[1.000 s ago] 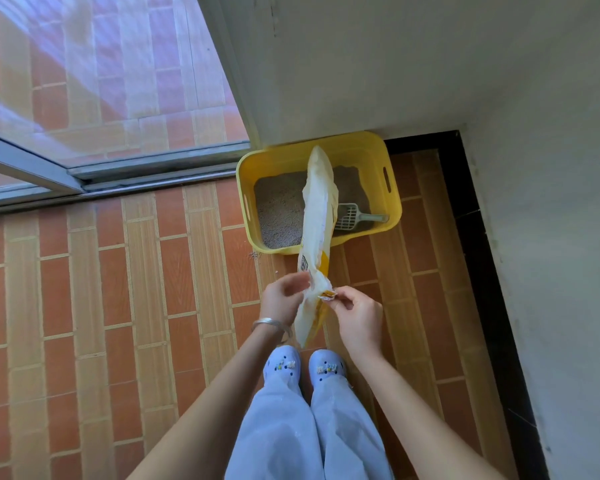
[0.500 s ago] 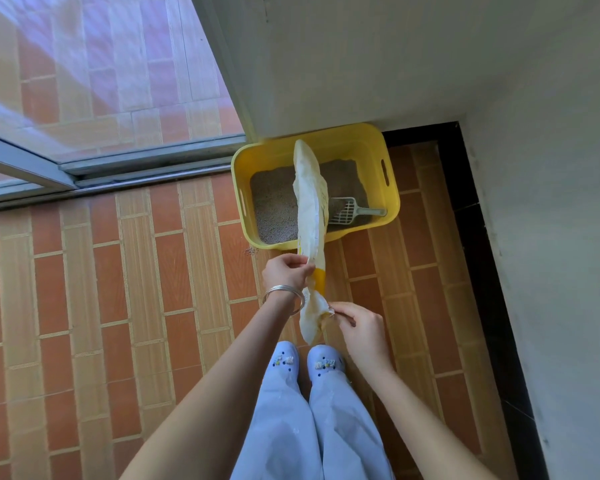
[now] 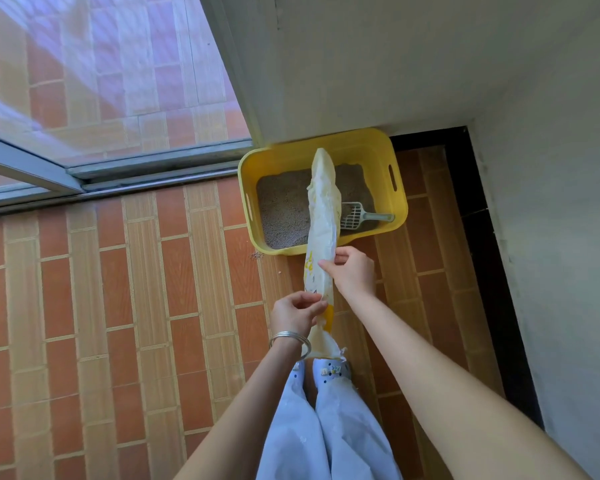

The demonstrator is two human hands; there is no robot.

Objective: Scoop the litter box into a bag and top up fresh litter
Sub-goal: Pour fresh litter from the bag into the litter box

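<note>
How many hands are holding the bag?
2. The left hand pinches the bag near its yellow end; the right hand holds it farther along, nearer the box.

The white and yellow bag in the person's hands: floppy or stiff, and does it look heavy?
Probably floppy: the bag is creased and crumpled into a narrow strip between the left hand and the right hand. Likely light, since it looks flat and only fingers pinch it. Its glossy film may be a little slippery.

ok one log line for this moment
left hand: grips bag near torn end | right hand: grips bag mid-length | scoop: lying in litter box | pour: not begun
</note>
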